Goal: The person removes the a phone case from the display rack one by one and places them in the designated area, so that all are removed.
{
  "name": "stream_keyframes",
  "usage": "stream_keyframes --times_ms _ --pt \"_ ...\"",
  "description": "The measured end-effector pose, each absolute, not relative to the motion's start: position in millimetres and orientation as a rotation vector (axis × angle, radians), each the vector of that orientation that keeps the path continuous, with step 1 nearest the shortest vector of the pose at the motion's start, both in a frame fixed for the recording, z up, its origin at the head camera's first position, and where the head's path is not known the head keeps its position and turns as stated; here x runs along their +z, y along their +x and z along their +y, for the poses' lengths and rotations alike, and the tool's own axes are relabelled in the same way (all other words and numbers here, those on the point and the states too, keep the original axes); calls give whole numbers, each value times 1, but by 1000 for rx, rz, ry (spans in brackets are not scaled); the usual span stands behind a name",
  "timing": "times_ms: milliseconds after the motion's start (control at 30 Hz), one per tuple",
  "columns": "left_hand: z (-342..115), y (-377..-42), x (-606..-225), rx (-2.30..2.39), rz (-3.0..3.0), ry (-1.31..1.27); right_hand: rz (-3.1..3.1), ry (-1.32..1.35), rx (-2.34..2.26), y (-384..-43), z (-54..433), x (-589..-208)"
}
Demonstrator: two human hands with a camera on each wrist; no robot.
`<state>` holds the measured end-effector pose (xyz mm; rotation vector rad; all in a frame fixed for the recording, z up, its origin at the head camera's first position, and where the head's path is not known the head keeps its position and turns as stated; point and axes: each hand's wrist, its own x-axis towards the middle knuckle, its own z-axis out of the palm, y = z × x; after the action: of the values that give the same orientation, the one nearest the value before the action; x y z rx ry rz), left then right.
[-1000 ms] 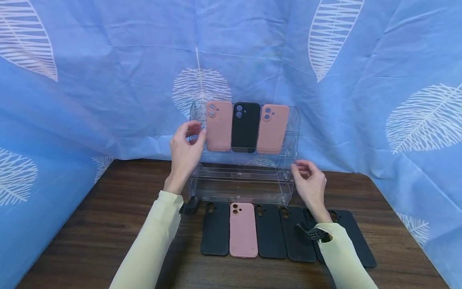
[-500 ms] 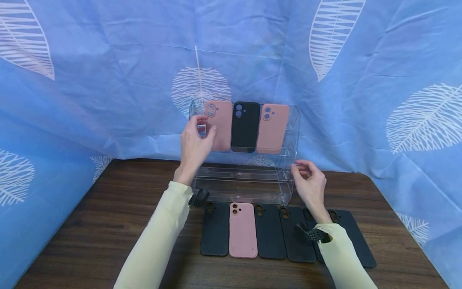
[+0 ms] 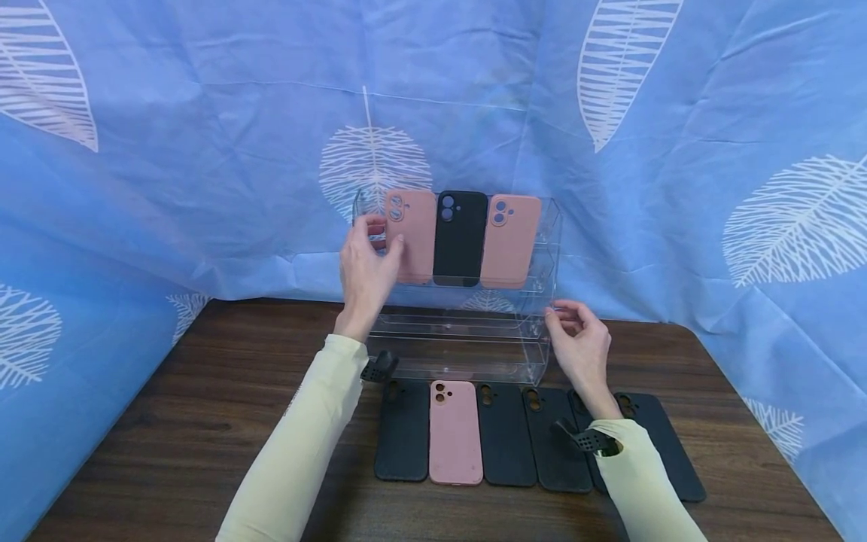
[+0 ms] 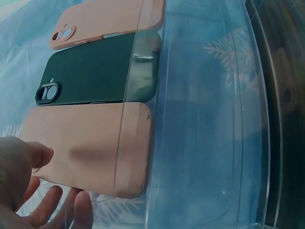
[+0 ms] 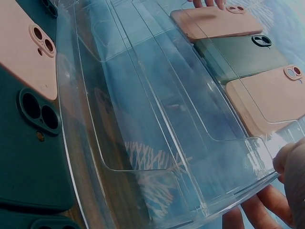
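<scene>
A clear plastic tiered rack (image 3: 447, 328) holds a pink phone case (image 3: 413, 252), a black phone case (image 3: 460, 239) and another pink phone case (image 3: 511, 242), side by side in its upper tier. My left hand (image 3: 366, 267) is at the left pink case, thumb in front of its face and fingers along its outer edge. The left wrist view shows the thumb's shadow on that case. With my right hand (image 3: 581, 342) I grip the rack's right side wall; the right wrist view has the thumb inside the wall and fingers outside it.
In front of the rack, a row of phone cases lies on the dark wood table (image 3: 203, 421): several black ones (image 3: 506, 436) and one pink one (image 3: 456, 436). My right forearm crosses over the row's right part. A blue leaf-print cloth (image 3: 271, 150) hangs close behind the rack.
My left hand has moved right and slightly up, from beside the left pink case to overlapping its edge, then stayed nearly still. The right hand keeps its place on the rack.
</scene>
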<state>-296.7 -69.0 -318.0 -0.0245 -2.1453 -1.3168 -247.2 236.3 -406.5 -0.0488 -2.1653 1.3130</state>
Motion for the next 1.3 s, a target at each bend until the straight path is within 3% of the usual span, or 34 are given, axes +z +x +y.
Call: stream_keyframes --times_ms 867,1300 --pt "-79 -283 -317 -1676 -1765 -317 -2168 -34 1356 -248 239 -407" --pt "-89 -254 -329 -2036 -1756 -417 -2180 -40 1323 -248 240 -408"
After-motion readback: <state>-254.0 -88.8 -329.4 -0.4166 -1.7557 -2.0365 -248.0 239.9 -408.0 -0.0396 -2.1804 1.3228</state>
